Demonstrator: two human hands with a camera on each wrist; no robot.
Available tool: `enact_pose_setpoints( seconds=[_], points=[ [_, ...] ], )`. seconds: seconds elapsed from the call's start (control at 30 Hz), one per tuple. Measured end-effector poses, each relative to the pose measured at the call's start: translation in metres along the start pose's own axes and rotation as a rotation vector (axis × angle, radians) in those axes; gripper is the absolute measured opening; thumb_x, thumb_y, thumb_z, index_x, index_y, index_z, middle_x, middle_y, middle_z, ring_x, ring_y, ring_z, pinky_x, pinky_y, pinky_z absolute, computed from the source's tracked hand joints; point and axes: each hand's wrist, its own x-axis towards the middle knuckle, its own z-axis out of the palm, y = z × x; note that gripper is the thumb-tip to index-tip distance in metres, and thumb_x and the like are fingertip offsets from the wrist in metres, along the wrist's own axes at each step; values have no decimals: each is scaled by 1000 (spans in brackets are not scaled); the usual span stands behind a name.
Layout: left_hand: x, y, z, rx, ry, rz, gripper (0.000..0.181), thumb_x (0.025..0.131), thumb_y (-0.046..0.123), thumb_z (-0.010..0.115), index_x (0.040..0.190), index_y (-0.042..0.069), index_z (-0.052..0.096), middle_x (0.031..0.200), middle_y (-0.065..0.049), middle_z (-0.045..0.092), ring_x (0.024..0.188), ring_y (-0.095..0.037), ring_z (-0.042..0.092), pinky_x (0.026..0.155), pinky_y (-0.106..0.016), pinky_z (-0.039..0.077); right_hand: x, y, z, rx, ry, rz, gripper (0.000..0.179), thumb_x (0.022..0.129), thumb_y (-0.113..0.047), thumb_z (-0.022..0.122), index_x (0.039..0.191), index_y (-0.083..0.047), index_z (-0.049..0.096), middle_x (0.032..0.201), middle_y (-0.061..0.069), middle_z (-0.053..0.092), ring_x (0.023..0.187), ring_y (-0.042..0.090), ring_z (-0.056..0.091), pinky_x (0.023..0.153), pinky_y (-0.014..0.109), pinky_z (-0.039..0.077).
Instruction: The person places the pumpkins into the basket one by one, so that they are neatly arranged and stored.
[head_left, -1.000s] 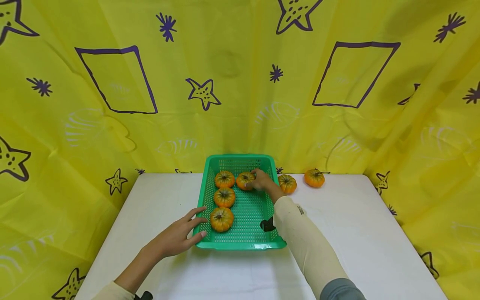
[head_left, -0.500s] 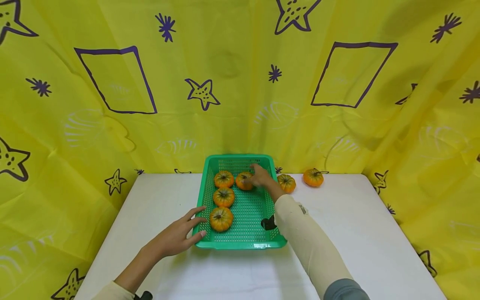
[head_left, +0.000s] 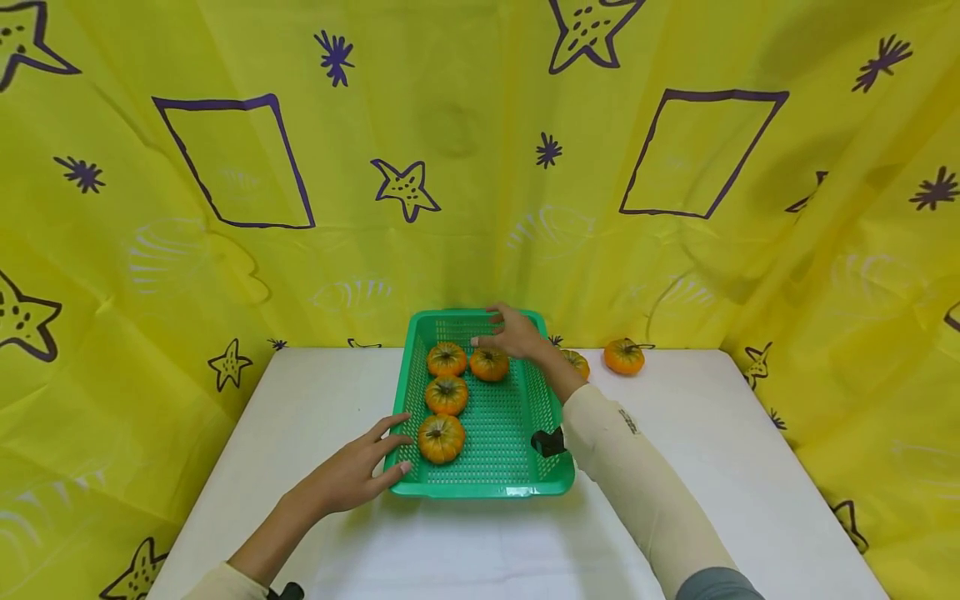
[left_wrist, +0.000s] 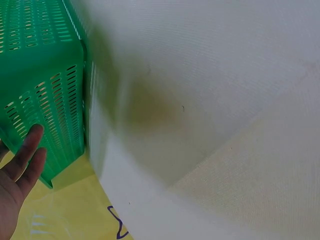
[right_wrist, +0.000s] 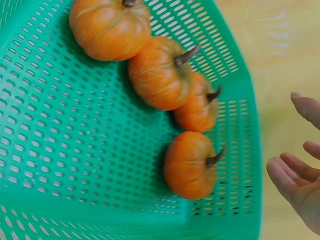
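"What's hard to see?"

"One pumpkin on the table is partly hidden behind my right arm. My right hand covers a bit of the back right pumpkin. In its own wrist view, each hand is cut off at the side."

"And your fingers?"

"My right ones are spread, with a gap by the thumb. They're above that back right pumpkin, not gripping it. My left hand has its fingers apart too, at the left rim of the green basket. I can't tell which tips touch it."

"What's in the basket?"

"Four orange pumpkins! Three make a line down the left: the back left pumpkin, the middle pumpkin and the front pumpkin. The other sits beside the back one. Farther right, the stemmy pumpkin is out on the table."
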Motion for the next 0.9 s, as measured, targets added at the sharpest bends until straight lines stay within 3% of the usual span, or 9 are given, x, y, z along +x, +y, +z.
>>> enact_pose_setpoints(
  seconds=[0.17,0.43,0.9],
  points=[
    [-1,0,0,-5,4,2,47,104,46,50,135,12,61,160,-8,35,127,-34,59,97,-53,53,-12,-14,-11,50,-5,-52,75,95,-26,72,154,-4,32,151,25,42,136,42,47,103,51,49],
    [-1,1,1,-6,2,6,46,104,45,51,135,12,60,160,-9,35,126,-34,59,96,-53,53,-36,-26,-32,2,-1,-129,68,95,-27,72,152,-8,39,150,23,46,135,44,48,102,52,49],
    [-2,-1,2,-9,8,13,45,105,45,50,134,13,60,160,-7,34,125,-32,61,95,-51,53,-76,4,-64,-12,63,-159,61,93,-24,74,145,-6,47,142,20,53,129,41,54,99,53,51]
  ],
)
